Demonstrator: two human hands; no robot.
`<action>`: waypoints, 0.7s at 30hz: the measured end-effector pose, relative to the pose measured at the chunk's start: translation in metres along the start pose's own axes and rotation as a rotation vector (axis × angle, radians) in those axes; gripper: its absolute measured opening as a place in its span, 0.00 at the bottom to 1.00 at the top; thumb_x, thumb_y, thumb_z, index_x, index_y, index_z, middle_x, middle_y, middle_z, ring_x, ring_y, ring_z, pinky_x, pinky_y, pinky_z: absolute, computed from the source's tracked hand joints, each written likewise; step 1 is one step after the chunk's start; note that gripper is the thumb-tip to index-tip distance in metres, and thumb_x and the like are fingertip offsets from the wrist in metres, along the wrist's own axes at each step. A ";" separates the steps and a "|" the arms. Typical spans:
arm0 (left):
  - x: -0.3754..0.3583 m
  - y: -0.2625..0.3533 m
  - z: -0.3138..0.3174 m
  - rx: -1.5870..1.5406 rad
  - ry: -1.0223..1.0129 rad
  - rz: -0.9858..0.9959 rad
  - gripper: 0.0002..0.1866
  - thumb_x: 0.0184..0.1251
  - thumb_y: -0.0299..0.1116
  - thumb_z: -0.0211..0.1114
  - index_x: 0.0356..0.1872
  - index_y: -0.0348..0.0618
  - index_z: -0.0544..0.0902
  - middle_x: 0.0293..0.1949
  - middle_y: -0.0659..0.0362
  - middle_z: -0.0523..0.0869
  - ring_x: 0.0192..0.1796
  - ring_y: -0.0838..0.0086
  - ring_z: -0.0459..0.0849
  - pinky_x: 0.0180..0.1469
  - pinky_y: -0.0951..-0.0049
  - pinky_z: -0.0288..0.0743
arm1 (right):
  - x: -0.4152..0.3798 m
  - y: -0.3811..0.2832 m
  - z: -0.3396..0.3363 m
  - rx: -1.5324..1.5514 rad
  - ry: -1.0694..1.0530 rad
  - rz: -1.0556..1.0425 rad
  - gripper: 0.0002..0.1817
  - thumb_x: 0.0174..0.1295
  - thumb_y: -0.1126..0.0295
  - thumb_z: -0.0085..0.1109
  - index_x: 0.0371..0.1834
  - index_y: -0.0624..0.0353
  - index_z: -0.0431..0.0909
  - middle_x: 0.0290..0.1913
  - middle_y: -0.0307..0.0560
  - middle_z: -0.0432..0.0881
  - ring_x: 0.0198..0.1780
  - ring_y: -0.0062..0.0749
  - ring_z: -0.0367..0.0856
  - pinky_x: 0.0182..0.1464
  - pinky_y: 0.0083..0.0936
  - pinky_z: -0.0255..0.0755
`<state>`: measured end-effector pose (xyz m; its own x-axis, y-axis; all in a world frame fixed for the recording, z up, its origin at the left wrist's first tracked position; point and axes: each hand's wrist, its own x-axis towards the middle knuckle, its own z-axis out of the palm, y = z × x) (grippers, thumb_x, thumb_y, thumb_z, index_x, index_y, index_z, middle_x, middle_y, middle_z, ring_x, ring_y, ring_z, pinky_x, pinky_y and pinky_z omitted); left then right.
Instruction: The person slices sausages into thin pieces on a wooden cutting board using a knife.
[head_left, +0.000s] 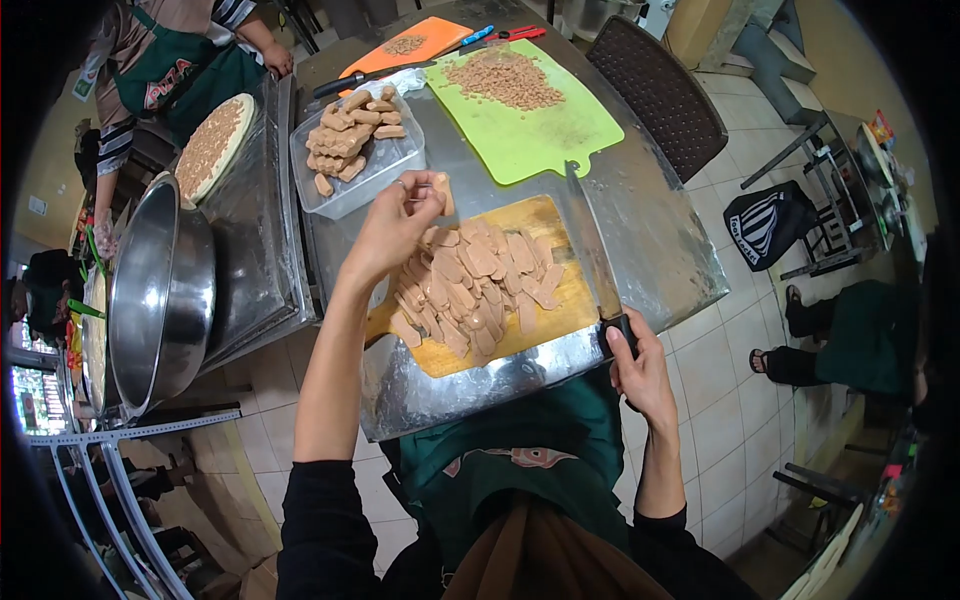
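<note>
My left hand (400, 220) is closed, pinching a short pinkish-brown sausage (444, 194) between thumb and fingers above the far left of a wooden cutting board (562, 318). A heap of long thin sausage slices (475, 280) covers most of that board. In my right hand (642, 368), the black handle of a large kitchen knife (594, 245) is gripped. Its blade points away from me along the board's right side. Just beyond my left hand, a clear plastic container (345, 202) holds a pile of whole sausages (345, 140).
A green cutting board (500, 145) with diced pieces (508, 80) lies farther back, near an orange board (425, 45). A large steel bowl (160, 295) and a topped pizza base (215, 145) sit left. Another person (190, 60) stands there. A brown chair (660, 95) adjoins the table.
</note>
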<state>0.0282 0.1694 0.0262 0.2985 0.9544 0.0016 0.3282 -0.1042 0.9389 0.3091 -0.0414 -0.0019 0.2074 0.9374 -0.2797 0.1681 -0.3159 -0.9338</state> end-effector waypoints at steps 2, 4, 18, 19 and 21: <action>-0.025 0.011 -0.010 -0.010 0.039 -0.008 0.17 0.73 0.33 0.62 0.56 0.31 0.76 0.42 0.62 0.80 0.41 0.83 0.78 0.45 0.81 0.74 | -0.006 -0.005 0.002 0.014 0.045 -0.025 0.21 0.75 0.68 0.51 0.68 0.61 0.70 0.32 0.37 0.77 0.19 0.14 0.69 0.21 0.16 0.64; -0.049 0.008 -0.022 -0.047 0.084 0.012 0.17 0.74 0.32 0.61 0.56 0.32 0.76 0.44 0.61 0.80 0.43 0.82 0.79 0.48 0.80 0.75 | -0.015 -0.015 0.005 0.019 0.056 -0.038 0.21 0.75 0.69 0.50 0.69 0.61 0.69 0.33 0.37 0.77 0.20 0.14 0.69 0.21 0.16 0.64; -0.127 -0.080 -0.013 -0.358 0.686 0.045 0.16 0.77 0.26 0.57 0.60 0.33 0.70 0.50 0.56 0.81 0.51 0.79 0.80 0.55 0.80 0.73 | -0.062 -0.035 0.135 -0.036 -0.554 -0.274 0.31 0.71 0.74 0.49 0.77 0.62 0.55 0.73 0.64 0.65 0.74 0.53 0.65 0.71 0.34 0.61; -0.124 -0.082 -0.011 -0.351 0.696 0.032 0.16 0.77 0.26 0.57 0.61 0.32 0.69 0.52 0.53 0.80 0.53 0.77 0.81 0.57 0.78 0.74 | -0.061 -0.031 0.146 -0.039 -0.545 -0.283 0.31 0.71 0.74 0.49 0.77 0.62 0.54 0.72 0.64 0.65 0.73 0.54 0.65 0.71 0.34 0.61; -0.121 -0.082 -0.008 -0.389 0.712 0.035 0.16 0.77 0.27 0.57 0.60 0.32 0.69 0.53 0.52 0.80 0.53 0.76 0.81 0.57 0.77 0.75 | -0.056 -0.023 0.162 -0.048 -0.512 -0.317 0.32 0.71 0.75 0.49 0.78 0.62 0.54 0.72 0.64 0.66 0.73 0.52 0.67 0.71 0.32 0.62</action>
<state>-0.0419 0.0644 -0.0480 -0.3822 0.9151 0.1287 -0.0448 -0.1575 0.9865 0.1374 -0.0631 -0.0013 -0.3487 0.9344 -0.0725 0.1917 -0.0046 -0.9814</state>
